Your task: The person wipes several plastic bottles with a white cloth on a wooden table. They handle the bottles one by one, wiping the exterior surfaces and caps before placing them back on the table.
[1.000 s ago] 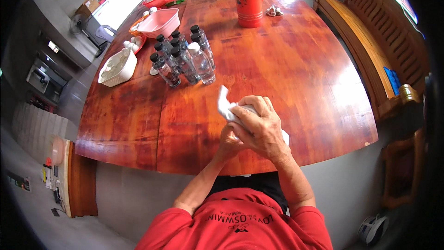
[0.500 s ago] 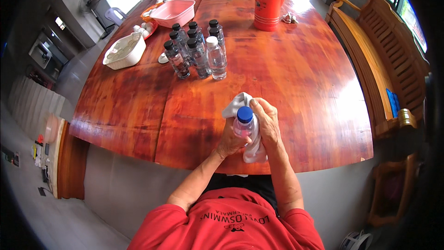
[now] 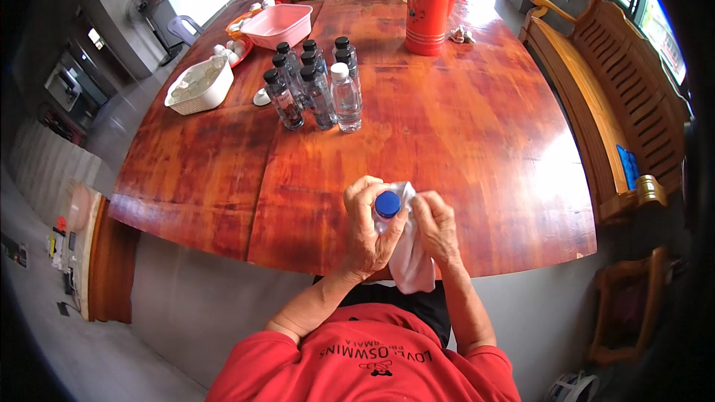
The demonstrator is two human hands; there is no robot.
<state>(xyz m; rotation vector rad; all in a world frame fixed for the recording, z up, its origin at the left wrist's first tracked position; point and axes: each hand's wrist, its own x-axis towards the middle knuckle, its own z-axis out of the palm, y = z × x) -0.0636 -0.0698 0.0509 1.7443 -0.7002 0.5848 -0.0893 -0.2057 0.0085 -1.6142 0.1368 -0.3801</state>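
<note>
A clear plastic bottle with a blue cap (image 3: 387,205) is upright near the table's front edge, seen from above. My left hand (image 3: 368,229) wraps round its upper part, thumb and fingers on either side of the cap. A white cloth (image 3: 412,259) lies against the bottle's right side and hangs down past the table edge. My right hand (image 3: 437,226) pinches the cloth's upper part beside the cap. Most of the bottle's body is hidden under the hands and cloth. Farther off stands a group of clear bottles with black caps (image 3: 318,97), and a white-capped bottle (image 3: 346,98) is at its right front.
Left of the bottles sit a white basket (image 3: 220,95), a pink basin (image 3: 290,28) and a red plate with white, egg-like things (image 3: 232,50). A red thermos flask (image 3: 427,11) stands at the far right of the glossy wooden table (image 3: 462,141). A wooden bench (image 3: 596,89) flanks it.
Both hands and the bottle have come slightly nearer to me. My left hand has shifted up round the cap, and the cloth hangs lower, now past the table edge.
</note>
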